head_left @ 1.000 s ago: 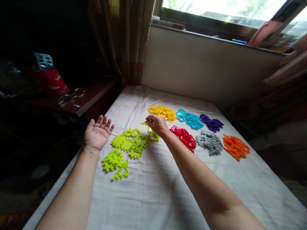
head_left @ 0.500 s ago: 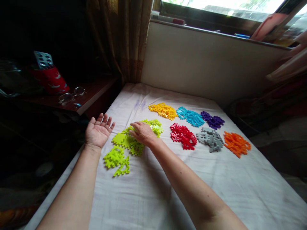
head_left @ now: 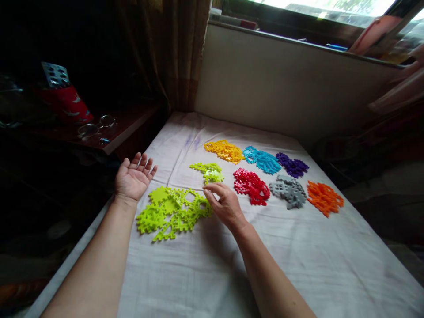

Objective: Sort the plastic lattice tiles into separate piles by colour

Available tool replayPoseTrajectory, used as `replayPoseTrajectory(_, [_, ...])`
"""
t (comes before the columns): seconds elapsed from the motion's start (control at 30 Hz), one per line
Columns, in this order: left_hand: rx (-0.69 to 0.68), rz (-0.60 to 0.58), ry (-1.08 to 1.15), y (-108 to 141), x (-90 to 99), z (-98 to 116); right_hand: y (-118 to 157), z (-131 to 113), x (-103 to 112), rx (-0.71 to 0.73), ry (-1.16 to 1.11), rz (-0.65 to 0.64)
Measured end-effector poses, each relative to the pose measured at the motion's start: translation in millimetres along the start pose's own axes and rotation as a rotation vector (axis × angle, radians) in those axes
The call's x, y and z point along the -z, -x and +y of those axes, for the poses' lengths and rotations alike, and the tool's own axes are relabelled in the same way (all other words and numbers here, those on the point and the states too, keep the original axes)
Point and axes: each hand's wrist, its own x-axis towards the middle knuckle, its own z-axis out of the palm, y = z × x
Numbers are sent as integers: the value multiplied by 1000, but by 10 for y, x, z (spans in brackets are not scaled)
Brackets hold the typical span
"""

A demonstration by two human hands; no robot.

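My left hand (head_left: 133, 176) is held palm up over the left edge of the bed or table, its fingers spread and nothing in it. A spread of lime-green interlocking plastic pieces (head_left: 179, 212) lies to its right on the pale sheet. My right hand (head_left: 223, 205) hovers at the right edge of that spread, fingers loosely bent with the thumb near their tips; no piece shows in it. Just beyond the fingers lies a smaller lime-green pile (head_left: 212, 171). A red pile (head_left: 251, 186) of similar pieces is to the right of my right hand.
Yellow (head_left: 225, 151), light blue (head_left: 263, 160), purple (head_left: 292, 165), grey (head_left: 289, 192) and orange (head_left: 325, 198) piles lie farther back and right on the sheet (head_left: 298, 265). Eyeglasses (head_left: 96, 127) and a red cup (head_left: 71, 104) stand on a dark wooden surface at left.
My right hand has drawn back to the right and nearer me. Lime-green pieces have shifted nearer, leaving a gap before the smaller far pile. My left hand stays nearly still.
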Motion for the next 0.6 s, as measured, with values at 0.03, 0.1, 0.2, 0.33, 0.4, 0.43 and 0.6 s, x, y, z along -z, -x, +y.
replayPoseTrajectory(0.03, [-3, -1, 0, -2, 4, -3, 20, 7, 57, -17, 2, -41])
replayPoseTrajectory(0.1, [-7, -4, -2, 0, 6, -4, 52, -34, 115, 11, 37, -180])
replayPoseTrajectory(0.2, [-10, -3, -8, 11, -7, 2, 77, -168, 81, 142, 180, -343])
replayPoseTrajectory(0.33, [-5, 18, -23, 24, -38, 12, 79, -289, -3, 227, 333, -431])
replayPoseTrajectory(0.4, [-6, 20, -31, 25, -46, 13, 78, -300, 2, 225, 339, -436])
replayPoseTrajectory(0.43, [-6, 20, -34, 25, -46, 12, 75, -297, 18, 216, 321, -438])
replayPoseTrajectory(0.6, [-8, 12, -27, 20, -36, 9, -83, -235, 83, 67, 155, -328])
